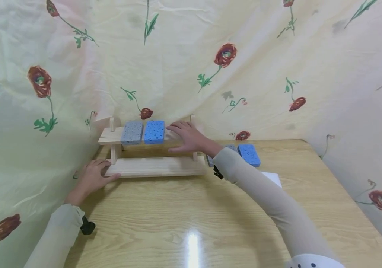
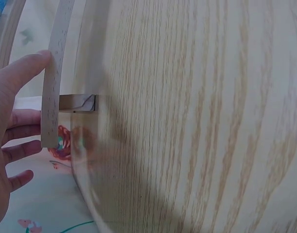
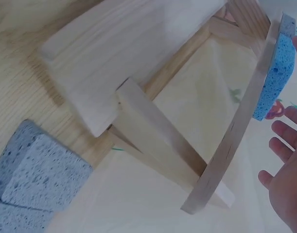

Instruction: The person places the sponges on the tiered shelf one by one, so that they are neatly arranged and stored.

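A two-tier wooden shelf [image 1: 154,166] stands on the table against the back cloth. On its upper board lie a grey sponge [image 1: 132,132] and a blue sponge [image 1: 154,132], side by side. My left hand [image 1: 92,176] holds the lower board's left end, thumb along the front edge and fingers around the end; the left wrist view shows the thumb against the board [image 2: 52,97]. Over the upper board's right part, my right hand [image 1: 187,137] is spread with nothing in it. In the right wrist view its fingers [image 3: 287,133] are apart from the blue sponge [image 3: 277,73].
Right of the shelf, another blue sponge [image 1: 248,155] lies on the table [image 1: 164,212] beside grey sponges [image 3: 51,170], partly hidden by my right forearm. A white sheet-like item [image 1: 273,178] shows past the sleeve. Flowered cloth [image 1: 177,74] hangs behind and on both sides.
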A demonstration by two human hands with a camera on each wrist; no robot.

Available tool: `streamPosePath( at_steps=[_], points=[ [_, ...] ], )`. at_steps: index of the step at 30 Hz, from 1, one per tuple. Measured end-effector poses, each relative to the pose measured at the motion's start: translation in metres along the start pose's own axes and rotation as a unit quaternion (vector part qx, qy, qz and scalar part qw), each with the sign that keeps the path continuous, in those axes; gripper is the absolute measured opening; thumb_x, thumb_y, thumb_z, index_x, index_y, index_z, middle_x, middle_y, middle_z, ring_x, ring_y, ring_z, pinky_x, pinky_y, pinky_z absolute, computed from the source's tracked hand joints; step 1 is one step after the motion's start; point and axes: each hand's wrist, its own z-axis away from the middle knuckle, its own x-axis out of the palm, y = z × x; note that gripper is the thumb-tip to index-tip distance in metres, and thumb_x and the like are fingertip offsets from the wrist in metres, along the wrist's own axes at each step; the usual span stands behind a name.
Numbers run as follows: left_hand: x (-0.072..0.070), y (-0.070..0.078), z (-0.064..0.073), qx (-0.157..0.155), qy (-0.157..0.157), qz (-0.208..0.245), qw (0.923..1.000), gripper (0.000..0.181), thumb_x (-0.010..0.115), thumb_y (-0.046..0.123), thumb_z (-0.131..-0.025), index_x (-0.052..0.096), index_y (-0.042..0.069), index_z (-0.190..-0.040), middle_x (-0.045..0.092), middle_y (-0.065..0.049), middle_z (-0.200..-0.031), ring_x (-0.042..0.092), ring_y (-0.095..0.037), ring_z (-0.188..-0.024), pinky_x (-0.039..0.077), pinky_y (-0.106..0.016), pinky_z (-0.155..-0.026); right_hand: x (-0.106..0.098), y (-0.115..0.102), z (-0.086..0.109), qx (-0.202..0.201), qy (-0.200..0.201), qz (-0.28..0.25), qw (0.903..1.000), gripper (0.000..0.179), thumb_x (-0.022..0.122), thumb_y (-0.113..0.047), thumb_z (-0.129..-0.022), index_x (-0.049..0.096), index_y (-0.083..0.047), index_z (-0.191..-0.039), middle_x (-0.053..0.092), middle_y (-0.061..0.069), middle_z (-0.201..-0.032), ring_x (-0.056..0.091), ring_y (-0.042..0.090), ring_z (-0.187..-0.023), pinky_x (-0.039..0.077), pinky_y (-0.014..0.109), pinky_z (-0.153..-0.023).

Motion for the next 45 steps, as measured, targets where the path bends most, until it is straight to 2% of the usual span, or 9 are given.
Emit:
streamPosePath(
  at_steps=[8, 15, 22, 30, 37, 45],
  points=[
    [0.000, 0.005, -0.001, -0.004, -0.009, 0.007, 0.9999, 0.082, 0.068, 0.061, -0.090, 0.059, -0.006, -0.136, 0.052, -0.033, -0.144, 0.043, -0.054, -0.134, 0.031, -0.070, -0.111, 0.001, 0.007, 0.034, -0.031, -0.001, 0.014, 0.9994, 0.082, 0.071, -0.058, -0.087, 0.047, -0.013, -0.151, 0.048, 0.010, -0.153, 0.037, 0.029, -0.146, 0.026, 0.053, -0.122],
    [0.001, 0.004, -0.001, 0.002, -0.005, 0.014, 0.9999, 0.081, 0.069, 0.060, -0.090, 0.059, -0.006, -0.135, 0.054, -0.032, -0.143, 0.044, -0.054, -0.134, 0.031, -0.070, -0.111, 0.001, 0.014, 0.071, -0.042, 0.007, 0.003, 0.9991, 0.082, 0.075, -0.051, -0.086, 0.048, -0.008, -0.150, 0.051, 0.014, -0.149, 0.041, 0.034, -0.142, 0.027, 0.057, -0.120],
    [0.004, 0.000, -0.001, 0.005, -0.006, 0.017, 0.9998, 0.084, 0.068, 0.062, -0.090, 0.059, -0.007, -0.136, 0.053, -0.033, -0.143, 0.043, -0.054, -0.134, 0.031, -0.071, -0.111, -0.005, 0.026, 0.102, -0.018, 0.002, -0.014, 0.9997, 0.085, 0.079, -0.049, -0.084, 0.046, -0.013, -0.153, 0.049, 0.010, -0.152, 0.038, 0.032, -0.146, 0.023, 0.057, -0.123],
    [0.006, 0.001, -0.002, 0.005, -0.008, 0.014, 0.9999, 0.084, 0.067, 0.063, -0.090, 0.058, -0.007, -0.136, 0.052, -0.034, -0.144, 0.043, -0.055, -0.134, 0.031, -0.071, -0.111, -0.005, 0.050, 0.138, 0.012, 0.007, 0.006, 0.9999, 0.085, 0.082, -0.053, -0.080, 0.051, -0.013, -0.148, 0.053, 0.009, -0.148, 0.043, 0.031, -0.141, 0.031, 0.056, -0.120],
    [0.004, 0.001, -0.001, 0.008, -0.002, 0.010, 0.9999, 0.083, 0.069, 0.061, -0.089, 0.059, -0.008, -0.134, 0.053, -0.034, -0.142, 0.045, -0.054, -0.131, 0.033, -0.071, -0.108, -0.005, 0.066, 0.167, 0.011, 0.024, 0.003, 0.9997, 0.083, 0.085, -0.048, -0.077, 0.054, -0.007, -0.144, 0.056, 0.014, -0.143, 0.047, 0.036, -0.138, 0.035, 0.061, -0.116],
    [0.000, 0.000, -0.001, 0.018, 0.001, 0.009, 0.9998, 0.081, 0.069, 0.060, -0.089, 0.060, -0.008, -0.133, 0.054, -0.034, -0.141, 0.045, -0.055, -0.131, 0.034, -0.072, -0.107, -0.010, 0.082, 0.195, 0.039, 0.017, 0.002, 0.9991, 0.088, 0.086, -0.048, -0.076, 0.053, -0.005, -0.145, 0.052, 0.018, -0.148, 0.045, 0.038, -0.140, 0.034, 0.062, -0.115]
  ],
)
